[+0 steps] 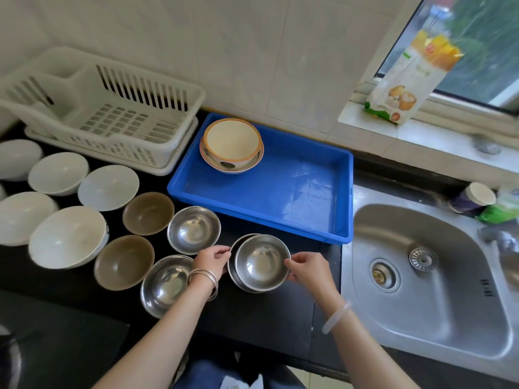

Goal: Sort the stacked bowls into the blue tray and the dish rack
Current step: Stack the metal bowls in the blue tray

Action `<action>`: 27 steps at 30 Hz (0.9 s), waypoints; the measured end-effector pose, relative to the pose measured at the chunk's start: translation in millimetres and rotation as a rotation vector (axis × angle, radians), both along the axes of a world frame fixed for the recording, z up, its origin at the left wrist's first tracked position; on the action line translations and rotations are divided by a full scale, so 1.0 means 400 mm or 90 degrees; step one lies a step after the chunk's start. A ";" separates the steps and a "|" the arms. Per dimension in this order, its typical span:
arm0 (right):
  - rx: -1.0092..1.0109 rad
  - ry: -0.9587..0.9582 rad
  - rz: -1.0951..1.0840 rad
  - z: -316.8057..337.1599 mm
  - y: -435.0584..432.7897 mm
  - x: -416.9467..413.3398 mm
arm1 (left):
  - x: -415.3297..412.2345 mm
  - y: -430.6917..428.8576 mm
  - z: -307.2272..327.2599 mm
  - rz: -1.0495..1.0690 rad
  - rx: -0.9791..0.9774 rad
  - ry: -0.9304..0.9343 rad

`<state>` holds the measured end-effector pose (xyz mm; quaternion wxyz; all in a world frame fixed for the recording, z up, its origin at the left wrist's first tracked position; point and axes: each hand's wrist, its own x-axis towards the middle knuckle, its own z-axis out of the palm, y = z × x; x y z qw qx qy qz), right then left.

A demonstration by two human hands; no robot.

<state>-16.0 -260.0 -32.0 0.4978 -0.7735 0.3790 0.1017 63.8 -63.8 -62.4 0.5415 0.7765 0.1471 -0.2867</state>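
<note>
A stack of steel bowls (pixel 261 263) sits on the black counter in front of the blue tray (pixel 280 209). My left hand (pixel 210 258) pinches its left rim and my right hand (pixel 307 268) pinches its right rim. The top bowl sits slightly offset over the one beneath. Inside the tray's far left corner stand two nested cream bowls with orange rims (pixel 231 144). The white dish rack (pixel 112 113) stands empty at the back left. Two single steel bowls (pixel 193 228) (pixel 164 284) lie left of the stack.
Two brown bowls (pixel 148 212) (pixel 123 261) and several white bowls (pixel 67 235) cover the counter's left side. A steel sink (pixel 421 276) lies to the right, with a cup and green packet behind it. A carton (pixel 407 85) leans on the window sill.
</note>
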 end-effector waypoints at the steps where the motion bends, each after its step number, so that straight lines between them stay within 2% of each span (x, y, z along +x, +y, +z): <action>1: -0.003 0.001 0.000 -0.002 0.003 0.001 | -0.003 0.001 -0.001 0.018 -0.025 0.028; 6: 0.009 0.005 -0.019 -0.025 0.003 0.000 | -0.007 -0.011 0.010 0.076 -0.112 0.119; 10: -0.001 0.008 -0.044 -0.049 -0.004 -0.001 | -0.007 -0.015 0.016 0.091 -0.131 0.159; 12: 0.055 0.008 -0.069 -0.061 -0.004 -0.002 | -0.010 -0.015 0.017 0.097 -0.148 0.169; 17: 0.217 0.023 -0.092 -0.084 0.005 -0.003 | -0.020 -0.015 0.024 0.105 -0.168 0.171; 23: 0.239 -0.005 -0.076 -0.070 -0.004 0.003 | -0.018 -0.022 0.042 0.110 -0.163 0.150; 27: 0.265 -0.068 -0.066 -0.023 -0.028 0.037 | 0.025 -0.037 0.081 0.114 -0.195 0.117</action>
